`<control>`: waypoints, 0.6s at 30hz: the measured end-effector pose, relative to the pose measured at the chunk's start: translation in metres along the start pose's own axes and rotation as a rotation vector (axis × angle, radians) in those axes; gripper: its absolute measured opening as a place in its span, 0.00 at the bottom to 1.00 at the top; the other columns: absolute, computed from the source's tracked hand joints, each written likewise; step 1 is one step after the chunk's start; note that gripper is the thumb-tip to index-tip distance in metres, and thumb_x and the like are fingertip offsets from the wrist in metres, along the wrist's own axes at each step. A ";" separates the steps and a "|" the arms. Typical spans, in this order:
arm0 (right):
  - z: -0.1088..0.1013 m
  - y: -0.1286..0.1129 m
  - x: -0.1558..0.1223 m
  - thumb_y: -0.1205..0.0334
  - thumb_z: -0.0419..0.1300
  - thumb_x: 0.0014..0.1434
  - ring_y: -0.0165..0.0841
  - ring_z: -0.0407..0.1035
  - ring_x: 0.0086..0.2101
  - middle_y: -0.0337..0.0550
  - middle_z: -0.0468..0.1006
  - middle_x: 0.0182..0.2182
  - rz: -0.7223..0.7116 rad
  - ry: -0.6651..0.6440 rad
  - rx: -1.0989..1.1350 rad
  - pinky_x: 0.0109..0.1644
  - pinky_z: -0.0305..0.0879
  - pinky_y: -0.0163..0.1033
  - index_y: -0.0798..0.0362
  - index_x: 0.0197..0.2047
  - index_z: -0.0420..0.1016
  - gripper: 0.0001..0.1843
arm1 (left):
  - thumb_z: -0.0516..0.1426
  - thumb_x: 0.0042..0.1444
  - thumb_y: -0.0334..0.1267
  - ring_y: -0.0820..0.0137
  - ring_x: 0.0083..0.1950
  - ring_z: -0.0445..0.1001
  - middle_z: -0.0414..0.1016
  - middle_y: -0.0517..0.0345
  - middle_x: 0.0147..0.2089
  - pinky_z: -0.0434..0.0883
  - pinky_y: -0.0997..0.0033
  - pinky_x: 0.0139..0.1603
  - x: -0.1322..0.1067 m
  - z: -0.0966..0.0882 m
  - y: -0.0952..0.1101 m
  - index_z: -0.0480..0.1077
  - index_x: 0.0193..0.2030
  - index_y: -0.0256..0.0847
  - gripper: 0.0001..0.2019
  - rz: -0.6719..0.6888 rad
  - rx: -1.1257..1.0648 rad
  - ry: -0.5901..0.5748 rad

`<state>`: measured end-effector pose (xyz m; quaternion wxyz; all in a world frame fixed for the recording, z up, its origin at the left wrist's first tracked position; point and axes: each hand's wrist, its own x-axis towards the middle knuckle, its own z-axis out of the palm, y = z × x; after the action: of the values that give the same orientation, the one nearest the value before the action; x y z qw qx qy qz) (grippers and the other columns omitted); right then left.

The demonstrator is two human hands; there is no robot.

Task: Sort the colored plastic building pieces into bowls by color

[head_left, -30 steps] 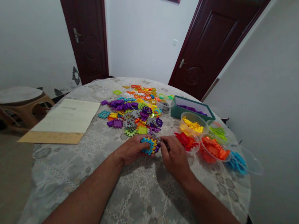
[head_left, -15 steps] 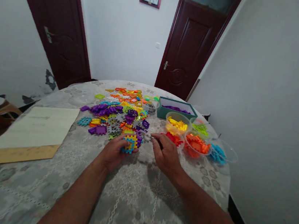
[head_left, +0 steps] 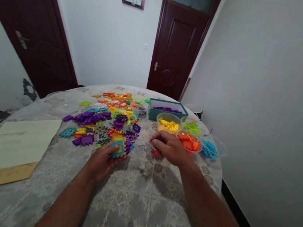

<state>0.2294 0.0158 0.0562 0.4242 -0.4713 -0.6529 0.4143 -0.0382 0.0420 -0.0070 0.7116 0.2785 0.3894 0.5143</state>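
My left hand (head_left: 103,161) is closed round a small block of toothed plastic building pieces (head_left: 118,149), with blue, yellow and purple showing. It is above the tablecloth, just in front of a mixed heap of such pieces (head_left: 104,129). My right hand (head_left: 171,147) has its fingers curled together over a clear bowl of red pieces (head_left: 156,152), hiding much of it. Whatever is between those fingertips is too small to make out. Beside that hand stand a bowl of orange pieces (head_left: 189,141) and a tub of yellow pieces (head_left: 168,124).
Behind the tubs is a green box (head_left: 183,112) with purple pieces. Green pieces (head_left: 191,127) and blue pieces (head_left: 209,150) are in clear containers at the right. A pale board (head_left: 16,144) lies on the left of the patterned tablecloth (head_left: 129,200). Orange pieces (head_left: 114,99) lie at the back.
The view has turned right, so the table appears farther left. My right hand has moved from beside the heap to over the red pieces. My left hand still holds the block.
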 end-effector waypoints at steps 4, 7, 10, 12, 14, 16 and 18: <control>-0.001 0.001 0.001 0.56 0.61 0.66 0.26 0.65 0.22 0.33 0.72 0.27 0.012 -0.012 0.075 0.25 0.60 0.31 0.50 0.45 0.76 0.09 | 0.63 0.59 0.26 0.59 0.45 0.84 0.82 0.41 0.51 0.86 0.59 0.44 0.001 -0.001 0.000 0.78 0.47 0.32 0.10 0.024 0.026 0.013; -0.003 0.000 0.003 0.55 0.61 0.66 0.26 0.66 0.23 0.33 0.73 0.27 0.031 0.038 0.090 0.24 0.61 0.31 0.50 0.46 0.77 0.10 | 0.65 0.58 0.27 0.59 0.46 0.84 0.83 0.41 0.52 0.86 0.60 0.45 -0.001 0.001 0.001 0.79 0.48 0.33 0.10 0.026 0.062 -0.004; -0.005 0.001 0.005 0.55 0.61 0.65 0.26 0.66 0.23 0.34 0.73 0.26 0.025 0.077 0.094 0.25 0.62 0.31 0.51 0.47 0.77 0.11 | 0.66 0.58 0.28 0.61 0.46 0.84 0.83 0.43 0.53 0.86 0.62 0.44 -0.001 0.002 0.002 0.79 0.49 0.35 0.12 0.037 0.101 -0.003; -0.005 0.004 0.007 0.55 0.61 0.64 0.26 0.66 0.23 0.34 0.73 0.25 0.017 0.087 0.118 0.24 0.61 0.30 0.51 0.47 0.77 0.11 | 0.66 0.58 0.29 0.62 0.45 0.84 0.83 0.44 0.52 0.86 0.64 0.43 -0.001 0.002 0.003 0.79 0.50 0.36 0.13 0.050 0.116 0.003; -0.005 0.007 0.008 0.55 0.60 0.64 0.26 0.65 0.22 0.33 0.73 0.25 0.018 0.096 0.147 0.24 0.60 0.30 0.51 0.47 0.77 0.12 | 0.67 0.58 0.29 0.64 0.43 0.84 0.83 0.46 0.51 0.86 0.66 0.41 -0.001 0.002 0.002 0.79 0.50 0.36 0.13 0.065 0.119 0.000; -0.005 0.011 0.008 0.55 0.60 0.64 0.26 0.65 0.22 0.33 0.72 0.26 0.019 0.103 0.155 0.24 0.61 0.30 0.51 0.47 0.76 0.12 | 0.67 0.57 0.29 0.65 0.41 0.83 0.83 0.46 0.49 0.85 0.67 0.40 -0.002 0.002 0.001 0.79 0.50 0.36 0.13 0.075 0.115 -0.007; -0.005 0.013 0.008 0.55 0.60 0.64 0.26 0.66 0.22 0.33 0.72 0.26 0.012 0.106 0.142 0.24 0.62 0.31 0.52 0.48 0.76 0.13 | 0.67 0.58 0.29 0.65 0.41 0.83 0.83 0.46 0.49 0.85 0.67 0.40 -0.004 0.003 0.001 0.78 0.51 0.36 0.13 0.077 0.108 -0.018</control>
<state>0.2364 0.0273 0.0470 0.4880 -0.4651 -0.5957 0.4367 -0.0371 0.0388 -0.0037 0.6788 0.3357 0.3992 0.5169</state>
